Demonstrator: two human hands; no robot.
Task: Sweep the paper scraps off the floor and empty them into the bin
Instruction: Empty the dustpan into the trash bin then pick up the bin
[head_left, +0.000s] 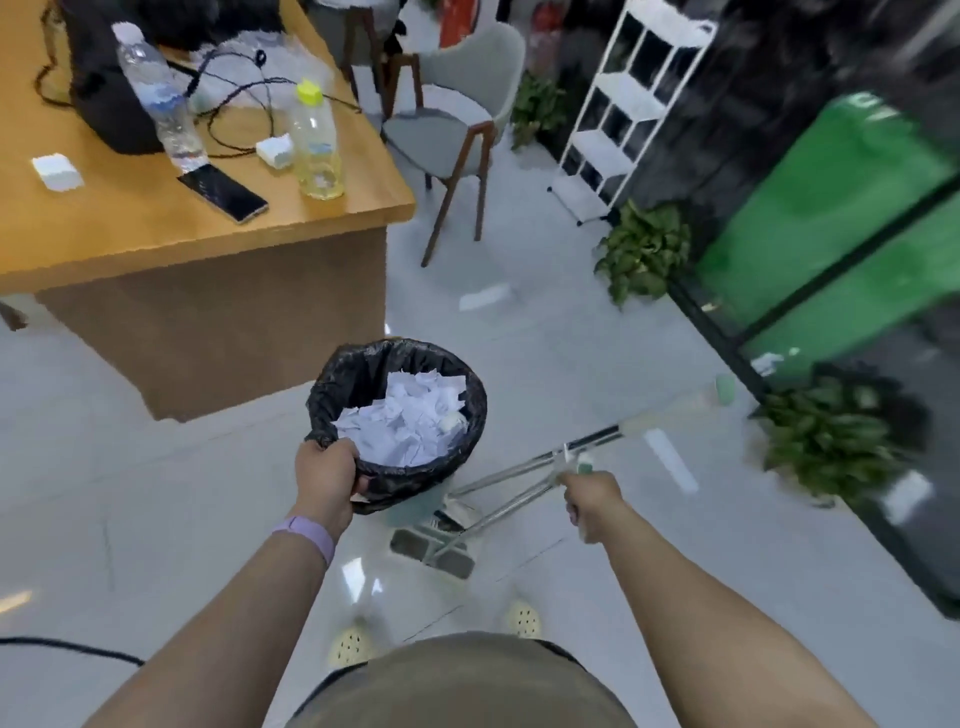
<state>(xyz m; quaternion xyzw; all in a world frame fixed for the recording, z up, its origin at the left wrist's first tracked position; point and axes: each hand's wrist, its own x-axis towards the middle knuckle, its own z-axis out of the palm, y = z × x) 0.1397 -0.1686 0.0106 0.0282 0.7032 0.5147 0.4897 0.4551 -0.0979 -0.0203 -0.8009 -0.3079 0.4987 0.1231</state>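
Note:
A round bin (332, 389) lined with a black bag stands on the floor ahead of me, holding a heap of white paper scraps (405, 421). My left hand (327, 480) grips the bin's near rim. My right hand (592, 499) is closed on the metal handles of a dustpan (434, 545) and broom (597, 436). The dustpan rests on the floor just behind the bin on my side, and the broom handle slants up to the right. A loose white paper piece (483, 297) lies on the floor further ahead.
A wooden desk (156, 228) stands at left with bottles, a phone and cables. Beyond are a grey chair (457, 130), a white shelf rack (623, 104), potted plants (644, 249) and a green glass panel (831, 218) at right. A black cable (78, 649) crosses the floor at lower left.

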